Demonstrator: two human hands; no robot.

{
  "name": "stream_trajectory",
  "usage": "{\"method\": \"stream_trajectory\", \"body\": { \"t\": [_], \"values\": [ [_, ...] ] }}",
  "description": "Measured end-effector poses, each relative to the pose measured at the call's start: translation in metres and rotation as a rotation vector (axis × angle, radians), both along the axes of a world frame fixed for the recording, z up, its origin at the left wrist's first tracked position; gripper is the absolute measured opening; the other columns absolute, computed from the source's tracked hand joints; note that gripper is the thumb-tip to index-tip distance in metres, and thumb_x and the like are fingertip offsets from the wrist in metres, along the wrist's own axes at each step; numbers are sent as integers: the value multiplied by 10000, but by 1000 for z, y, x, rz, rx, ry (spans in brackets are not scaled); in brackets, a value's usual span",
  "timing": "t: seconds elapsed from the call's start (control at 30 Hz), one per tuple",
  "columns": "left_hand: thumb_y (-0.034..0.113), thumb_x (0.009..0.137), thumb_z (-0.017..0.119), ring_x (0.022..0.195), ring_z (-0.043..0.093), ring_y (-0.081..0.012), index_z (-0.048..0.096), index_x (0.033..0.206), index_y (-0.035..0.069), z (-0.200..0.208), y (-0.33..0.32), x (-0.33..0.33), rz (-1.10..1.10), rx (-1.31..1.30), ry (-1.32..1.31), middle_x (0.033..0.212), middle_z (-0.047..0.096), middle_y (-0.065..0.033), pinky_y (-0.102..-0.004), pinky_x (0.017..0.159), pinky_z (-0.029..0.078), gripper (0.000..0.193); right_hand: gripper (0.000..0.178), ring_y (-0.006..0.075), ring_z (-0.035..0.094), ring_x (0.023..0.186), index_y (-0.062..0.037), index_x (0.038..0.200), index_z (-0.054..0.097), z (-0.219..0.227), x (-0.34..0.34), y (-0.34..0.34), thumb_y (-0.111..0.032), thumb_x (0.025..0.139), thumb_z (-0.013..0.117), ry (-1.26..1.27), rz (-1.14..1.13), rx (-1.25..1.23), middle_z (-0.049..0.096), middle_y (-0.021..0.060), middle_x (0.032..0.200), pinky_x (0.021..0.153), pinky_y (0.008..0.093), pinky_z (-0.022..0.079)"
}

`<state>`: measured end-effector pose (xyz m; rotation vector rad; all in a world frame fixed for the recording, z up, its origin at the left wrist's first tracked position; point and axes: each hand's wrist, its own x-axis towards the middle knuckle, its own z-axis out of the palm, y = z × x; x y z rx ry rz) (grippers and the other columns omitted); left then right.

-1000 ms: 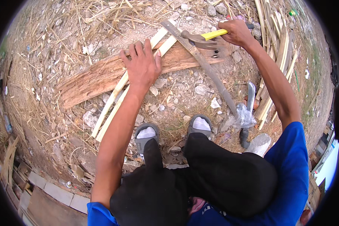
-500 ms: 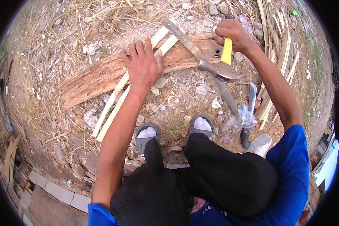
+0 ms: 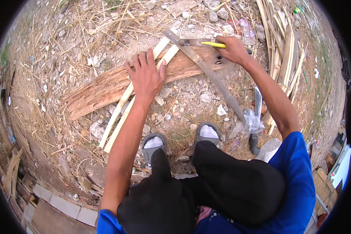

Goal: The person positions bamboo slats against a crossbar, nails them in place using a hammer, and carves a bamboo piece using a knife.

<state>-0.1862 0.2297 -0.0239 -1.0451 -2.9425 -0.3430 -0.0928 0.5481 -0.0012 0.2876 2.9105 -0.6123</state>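
Observation:
My left hand (image 3: pixel 146 78) lies with fingers spread on two pale wooden strips (image 3: pixel 124 95), pressing them across a weathered brown plank (image 3: pixel 101 87) on the ground. My right hand (image 3: pixel 233 50) is closed around the yellow-and-black handle of a hammer (image 3: pixel 213 44). Its metal head is over the upper end of a long flat grey bar (image 3: pixel 212 74), near the strips' far ends; whether they touch, I cannot tell. The bar slants across the plank toward a crumpled clear plastic wrap (image 3: pixel 253 123) at the lower right.
A long blade (image 3: pixel 257 97) with a black handle lies by the plastic wrap. Split wooden strips (image 3: pixel 286 58) are piled at the right. Stones, straw and wood scraps cover the dirt. My sandalled feet (image 3: pixel 154 143) stand below the plank. Grey blocks (image 3: pixel 64 204) edge the lower left.
The hammer has swung up and left from beside the plank's right end to over the grey bar's upper end. My left hand stays on the strips, lying slightly lower in view.

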Motion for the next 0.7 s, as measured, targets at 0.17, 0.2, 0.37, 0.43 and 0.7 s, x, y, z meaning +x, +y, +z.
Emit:
{"method": "stream_trajectory", "body": {
  "t": [0.17, 0.2, 0.37, 0.43, 0.7],
  "values": [
    [476, 961, 557, 1286, 440, -353, 498, 1370, 41, 3, -5, -6, 10, 17, -19, 1325, 535, -139, -633, 1118, 195, 600, 278, 228, 635, 677, -54, 952, 687, 11, -22, -62, -327, 906, 657, -109, -348, -436, 670, 94, 711, 661, 402, 495],
    [467, 944, 594, 1279, 450, -335, 525, 1334, 53, 4, -7, -9, 38, 52, -75, 1313, 540, -127, -630, 1117, 197, 572, 304, 181, 573, 640, -48, 970, 701, 6, -31, -72, -347, 917, 672, -88, -425, -540, 628, 56, 690, 628, 373, 463],
    [419, 896, 696, 1214, 517, -288, 610, 1198, 74, 2, -5, -23, 58, 176, -117, 1232, 589, -96, -632, 1105, 207, 466, 296, 85, 442, 525, -56, 976, 698, 6, -57, -82, -342, 907, 728, -292, -603, -821, 517, -25, 623, 487, 299, 362],
    [388, 896, 703, 1133, 568, -294, 636, 1124, 65, 14, -4, -33, 89, 196, -342, 1124, 637, -87, -577, 1119, 220, 401, 273, 43, 358, 461, -65, 981, 670, 11, -60, -84, -300, 884, 768, -354, -674, -1010, 444, -76, 595, 413, 242, 257],
    [192, 936, 700, 765, 670, -206, 577, 1057, -6, 76, -20, -25, 78, 627, -715, 883, 720, -143, -335, 717, 515, 263, 228, 25, 275, 420, -54, 1099, 668, 74, -40, -89, -183, 920, 725, -250, -637, -1439, 338, -116, 558, 394, 226, 224]
  ]
}}
